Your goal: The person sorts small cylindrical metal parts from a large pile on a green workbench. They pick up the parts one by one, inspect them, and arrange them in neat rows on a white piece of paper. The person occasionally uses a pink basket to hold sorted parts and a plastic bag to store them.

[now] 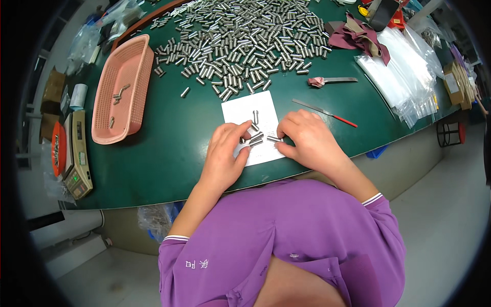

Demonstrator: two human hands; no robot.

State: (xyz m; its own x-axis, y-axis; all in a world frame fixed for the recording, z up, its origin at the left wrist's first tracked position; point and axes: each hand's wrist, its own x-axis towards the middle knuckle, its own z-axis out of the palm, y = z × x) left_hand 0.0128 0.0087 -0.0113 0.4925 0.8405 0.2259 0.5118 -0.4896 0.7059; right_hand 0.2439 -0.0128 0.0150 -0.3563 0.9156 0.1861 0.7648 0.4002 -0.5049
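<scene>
A small group of short cylindrical metal pins (pixel 256 117) is lying on the white paper sheet (pixel 236 109) between the two hands, near the table's near edge. The left hand (pixel 223 152) is resting half-curled, with forefinger and thumb standing apart around the nearest pins; whether it is gripping one, I cannot tell. The right hand (pixel 311 137) is holding thumb and forefinger close together at one end of a single pin (pixel 273 138), though whether they are pinching it firmly is staying hidden. Being round and smooth, the pins could be rolling away under a careless nudge, perhaps off the near edge; a dragging wrist could be sliding the loose sheet, and a pin flicked far could be getting lost in the big heap (pixel 245 43). The file-like strip with a red handle (pixel 345 121), lying right of the sheet, could be catching a sleeve or wrist. The pins are shining with a hard polish against the matte paper and the smooth green tabletop (pixel 169 153); left, a perforated pink plastic basket (pixel 139 105) is holding several more, while far right, crumpled maroon cloth (pixel 353 37) is spilling over glossy clear bags (pixel 396 66).
</scene>
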